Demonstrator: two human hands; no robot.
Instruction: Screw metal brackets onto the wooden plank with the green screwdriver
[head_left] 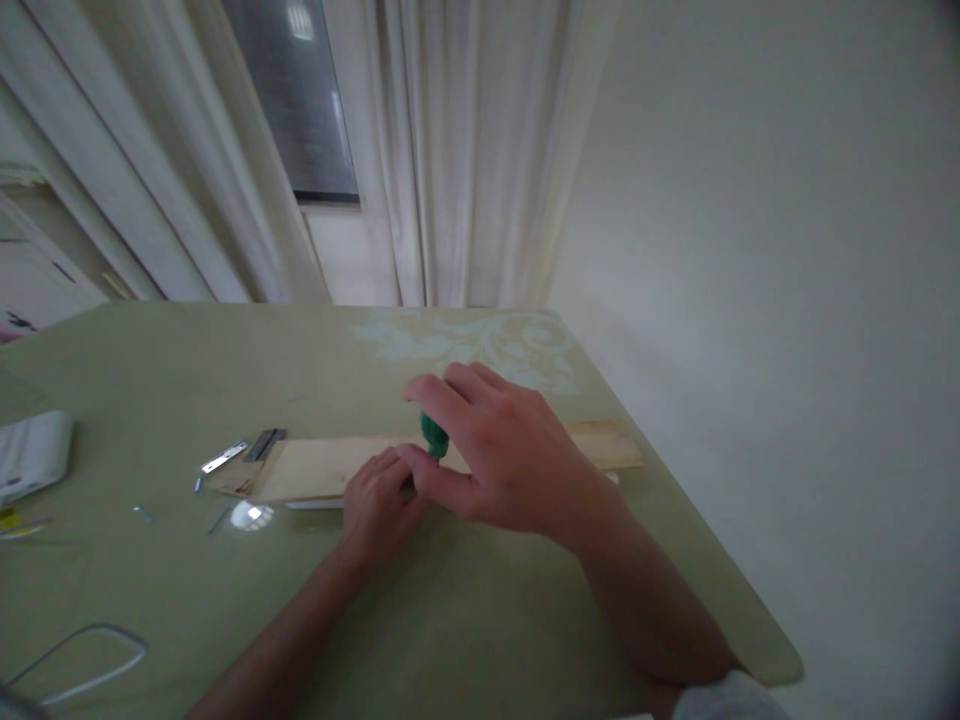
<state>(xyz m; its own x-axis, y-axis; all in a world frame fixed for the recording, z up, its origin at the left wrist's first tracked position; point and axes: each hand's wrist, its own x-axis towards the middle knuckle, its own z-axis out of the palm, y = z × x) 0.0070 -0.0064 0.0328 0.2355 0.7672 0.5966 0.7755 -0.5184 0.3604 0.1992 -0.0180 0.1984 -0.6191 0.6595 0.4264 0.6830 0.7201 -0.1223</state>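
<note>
We hold the green screwdriver handle (433, 436) in the curled fingers of our right hand (506, 450), over the pale wooden board (311, 465) lying across the green table (480, 620). Our left hand (379, 508) rests at the board's near edge; whether its fingers grasp anything, we cannot tell. The tip being hidden, we should press along the handle's axis and brace the board firmly.

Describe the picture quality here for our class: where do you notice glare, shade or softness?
Head view: dim light overall; small glare on the shiny round piece, pale reflection in the dark pane; green handle and pale board lack crisp detail; table darker on its near side; upper right corner darkened.
</note>
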